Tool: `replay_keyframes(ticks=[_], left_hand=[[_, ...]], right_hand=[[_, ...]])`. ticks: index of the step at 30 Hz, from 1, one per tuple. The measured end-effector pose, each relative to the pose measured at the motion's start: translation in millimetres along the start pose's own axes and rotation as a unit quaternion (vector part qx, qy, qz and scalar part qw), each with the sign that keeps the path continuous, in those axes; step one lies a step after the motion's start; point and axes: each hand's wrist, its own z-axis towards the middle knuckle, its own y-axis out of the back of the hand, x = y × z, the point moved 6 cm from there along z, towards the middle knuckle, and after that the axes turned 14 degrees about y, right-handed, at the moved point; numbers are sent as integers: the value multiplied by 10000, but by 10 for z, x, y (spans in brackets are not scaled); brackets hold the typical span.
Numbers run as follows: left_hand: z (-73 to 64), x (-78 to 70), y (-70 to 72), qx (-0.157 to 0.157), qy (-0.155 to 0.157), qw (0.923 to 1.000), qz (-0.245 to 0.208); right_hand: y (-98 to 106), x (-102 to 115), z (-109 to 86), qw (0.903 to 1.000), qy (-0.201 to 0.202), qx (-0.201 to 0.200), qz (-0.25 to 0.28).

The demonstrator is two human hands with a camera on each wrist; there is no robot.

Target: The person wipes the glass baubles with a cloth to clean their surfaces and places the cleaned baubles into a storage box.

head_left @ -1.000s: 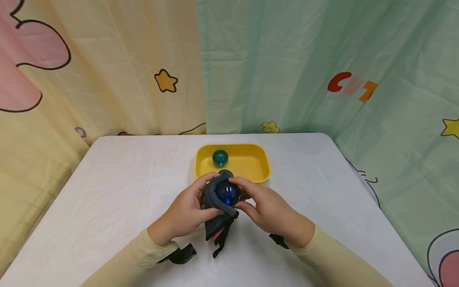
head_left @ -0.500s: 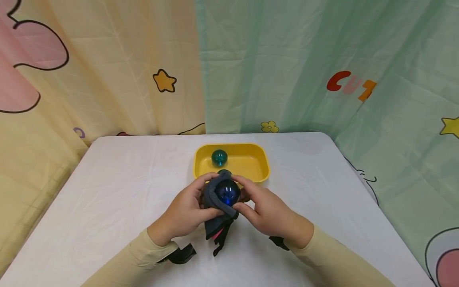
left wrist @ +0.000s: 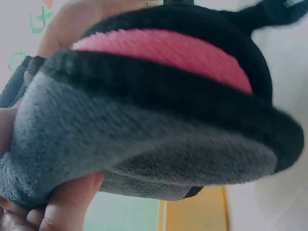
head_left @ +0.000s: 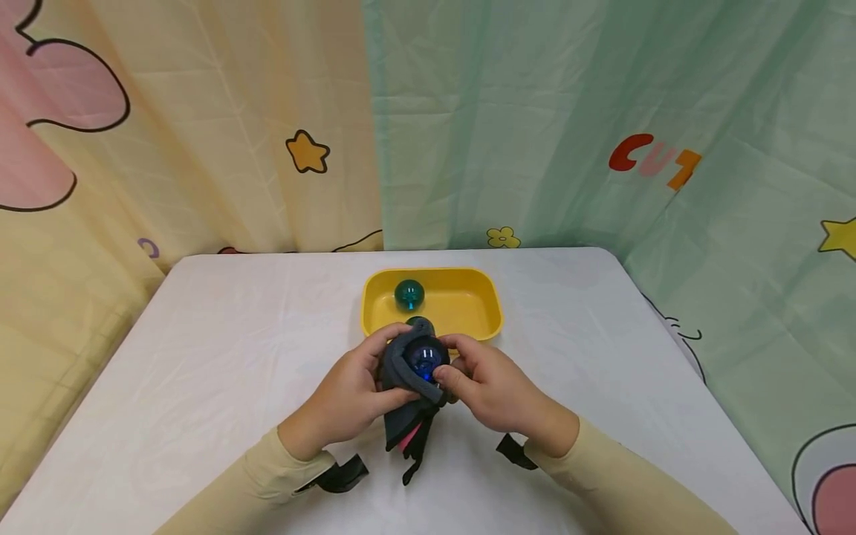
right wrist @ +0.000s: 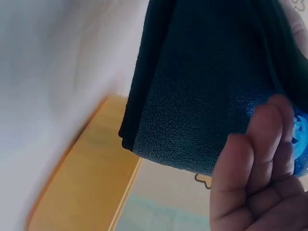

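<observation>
A clear blue ball sits in the fold of a dark grey cloth with black edging and a pink patch. My left hand grips the cloth from the left, thumb below the ball and fingers at the far side. From the right, my right hand holds the ball, its thumb on the ball's lower right side. In the right wrist view, the fingers lie along the cloth, and the blue ball shows at the frame's edge. Part of the ball is hidden by cloth.
A yellow tray stands just beyond the hands with a green ball in it. Another green rounded thing peeks out behind the cloth. A white cloth covers the table; printed curtains hang behind it.
My right thumb has shifted up onto the ball, and the right fingers have drawn slightly lower and rightward. The cloth's dangling end has swung a little. The left hand keeps its grip.
</observation>
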Motion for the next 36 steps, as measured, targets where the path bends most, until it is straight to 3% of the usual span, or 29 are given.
replay_keyframes(ticks=[6, 12, 14, 16, 19, 21, 24, 29, 36], left_hand=[[0, 15, 36, -151, -27, 9999, -30], [-9, 27, 41, -88, 6, 9999, -51], [-12, 27, 31, -44, 2, 10000, -23], [-13, 24, 19, 9, -23, 10000, 3], [-12, 32, 5, 56, -2, 10000, 40], [-17, 43, 5, 44, 38, 10000, 71], [-23, 59, 18, -6, 75, 10000, -4], [-22, 49, 33, 17, -84, 9996, -269], [-22, 40, 31, 59, -109, 9995, -291]], right_hand=[[22, 66, -1, 9968, 434, 179, -649], [34, 119, 12, 9779, 801, 403, -1889], [42, 109, 5, 9759, 752, 404, -2009], [41, 83, -1, 9824, 602, 427, -1715], [19, 17, -6, 9961, 190, 460, -727], [2, -14, -4, 9988, -27, 444, -188], [-19, -4, 3, 9989, 22, 454, -84], [-5, 91, 1, 9930, 526, 483, -944], [26, 156, -3, 9643, 1141, 564, -2324]])
